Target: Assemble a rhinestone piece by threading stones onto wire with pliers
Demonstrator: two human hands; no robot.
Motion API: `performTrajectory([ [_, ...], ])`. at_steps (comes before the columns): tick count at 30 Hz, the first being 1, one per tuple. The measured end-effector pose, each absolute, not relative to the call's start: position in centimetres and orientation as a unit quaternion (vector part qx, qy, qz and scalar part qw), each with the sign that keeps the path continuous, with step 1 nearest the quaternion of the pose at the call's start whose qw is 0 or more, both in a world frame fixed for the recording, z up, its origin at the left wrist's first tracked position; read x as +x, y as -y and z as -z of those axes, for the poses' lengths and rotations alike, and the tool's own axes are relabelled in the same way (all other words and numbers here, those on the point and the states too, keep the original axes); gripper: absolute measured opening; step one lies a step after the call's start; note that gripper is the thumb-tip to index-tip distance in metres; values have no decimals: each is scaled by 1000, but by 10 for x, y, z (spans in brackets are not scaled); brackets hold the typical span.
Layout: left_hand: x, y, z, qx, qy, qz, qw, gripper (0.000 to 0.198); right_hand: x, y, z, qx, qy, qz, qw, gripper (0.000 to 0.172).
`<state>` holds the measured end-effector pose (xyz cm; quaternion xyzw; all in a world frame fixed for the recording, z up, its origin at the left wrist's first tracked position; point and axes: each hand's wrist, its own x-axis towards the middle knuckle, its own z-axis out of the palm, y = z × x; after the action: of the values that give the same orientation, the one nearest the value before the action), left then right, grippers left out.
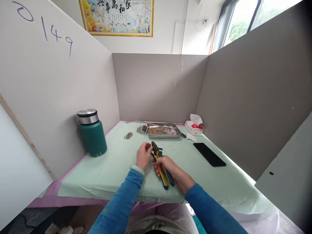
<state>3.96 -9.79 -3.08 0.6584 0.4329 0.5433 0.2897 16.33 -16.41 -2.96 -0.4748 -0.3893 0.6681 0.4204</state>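
Observation:
My right hand [163, 165] is wrapped round the yellow and green handles of a pair of pliers [161, 162], whose dark jaws point up and away from me. My left hand [143, 154] is pinched on a tiny piece held right at the plier jaws; the piece is too small to name. A pale green bangle [136, 169] sits on my left wrist. Both sleeves are blue. Both hands hover over the pale green table cover [109, 172] near its front edge.
A metal tray [163, 131] of small beads and bits stands at the back, with a small scoop [144, 128] beside it. A green flask [92, 132] stands left, a tissue pack [193, 126] and a black phone [209, 154] right. Grey partition walls enclose the table.

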Motion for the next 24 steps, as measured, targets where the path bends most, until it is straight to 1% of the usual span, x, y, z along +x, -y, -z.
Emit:
performTrajectory([
  [4, 36, 93, 32, 625, -472, -562, 266, 25, 164, 164, 30, -470, 390, -670, 423, 24],
  [7, 34, 89, 34, 603, -485, -562, 292, 36, 165, 163, 30, -470, 391, -672, 417, 25],
  [12, 35, 89, 33, 601, -427, -562, 374, 36, 164, 164, 29, -473, 400, -670, 408, 24],
  [16, 34, 93, 27, 594, -372, -595, 392, 41, 162, 163, 28, -483, 403, -665, 403, 20],
  [19, 34, 95, 25, 597, -343, -601, 405, 40, 159, 161, 27, -495, 402, -658, 399, 16],
  [24, 34, 92, 28, 592, -357, -597, 406, 39, 159, 162, 24, -497, 390, -666, 397, 17],
])
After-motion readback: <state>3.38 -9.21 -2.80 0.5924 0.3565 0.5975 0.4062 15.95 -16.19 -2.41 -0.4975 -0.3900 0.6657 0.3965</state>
